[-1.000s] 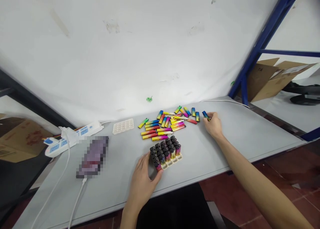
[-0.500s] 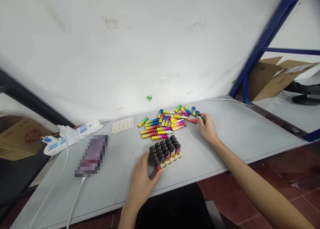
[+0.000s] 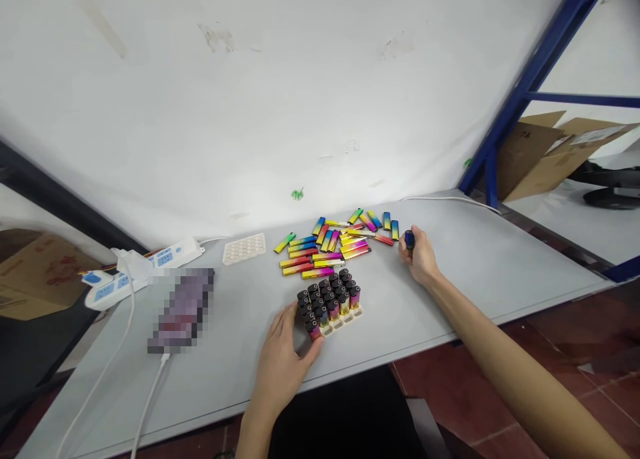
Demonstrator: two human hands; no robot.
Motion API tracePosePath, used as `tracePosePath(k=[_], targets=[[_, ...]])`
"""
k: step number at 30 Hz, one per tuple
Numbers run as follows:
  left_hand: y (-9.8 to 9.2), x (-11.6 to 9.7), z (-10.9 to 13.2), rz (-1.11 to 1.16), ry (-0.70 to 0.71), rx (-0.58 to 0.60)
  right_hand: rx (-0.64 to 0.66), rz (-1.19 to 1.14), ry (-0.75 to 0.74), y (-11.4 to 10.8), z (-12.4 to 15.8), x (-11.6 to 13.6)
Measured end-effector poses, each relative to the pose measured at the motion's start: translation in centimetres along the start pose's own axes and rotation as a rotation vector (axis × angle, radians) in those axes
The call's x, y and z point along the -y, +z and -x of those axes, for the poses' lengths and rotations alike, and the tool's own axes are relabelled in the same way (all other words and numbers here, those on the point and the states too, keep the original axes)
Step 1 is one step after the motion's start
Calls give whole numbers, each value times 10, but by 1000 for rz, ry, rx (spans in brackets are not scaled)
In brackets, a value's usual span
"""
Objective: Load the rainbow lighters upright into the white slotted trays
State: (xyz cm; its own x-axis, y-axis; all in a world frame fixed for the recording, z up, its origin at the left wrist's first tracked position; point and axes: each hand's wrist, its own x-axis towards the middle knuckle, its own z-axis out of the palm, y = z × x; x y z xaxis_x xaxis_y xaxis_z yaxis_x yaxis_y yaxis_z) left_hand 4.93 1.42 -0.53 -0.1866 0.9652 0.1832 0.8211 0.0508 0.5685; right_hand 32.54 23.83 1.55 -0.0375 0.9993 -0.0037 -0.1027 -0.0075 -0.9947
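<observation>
Head view | right hand grips one blue lighter | left hand spread against one tray

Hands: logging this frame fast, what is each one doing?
Left hand: open, resting against the tray of upright sticks.
Right hand: closed on one blue stick, beside the loose pile.

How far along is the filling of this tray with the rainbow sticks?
Most of the tray is filled with upright sticks; a few front slots stay open. The right hand holds one blue stick, the left hand steadies the tray. A loose pile remains.
</observation>
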Motion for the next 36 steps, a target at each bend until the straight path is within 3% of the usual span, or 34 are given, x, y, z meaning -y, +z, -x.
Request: tracePosePath(k=[5, 28, 33, 36], targets=[[-1, -1, 0, -2, -1, 7, 0, -163, 28, 0, -1, 0], [1, 0, -1, -9, 9, -6, 6, -174, 71, -1, -3, -4], [0, -1, -1, 27, 32, -23, 40, -119, 33, -2, -3, -10], [-1, -2, -1, 47, 61, -24, 114, 27, -45, -4, 12, -2]])
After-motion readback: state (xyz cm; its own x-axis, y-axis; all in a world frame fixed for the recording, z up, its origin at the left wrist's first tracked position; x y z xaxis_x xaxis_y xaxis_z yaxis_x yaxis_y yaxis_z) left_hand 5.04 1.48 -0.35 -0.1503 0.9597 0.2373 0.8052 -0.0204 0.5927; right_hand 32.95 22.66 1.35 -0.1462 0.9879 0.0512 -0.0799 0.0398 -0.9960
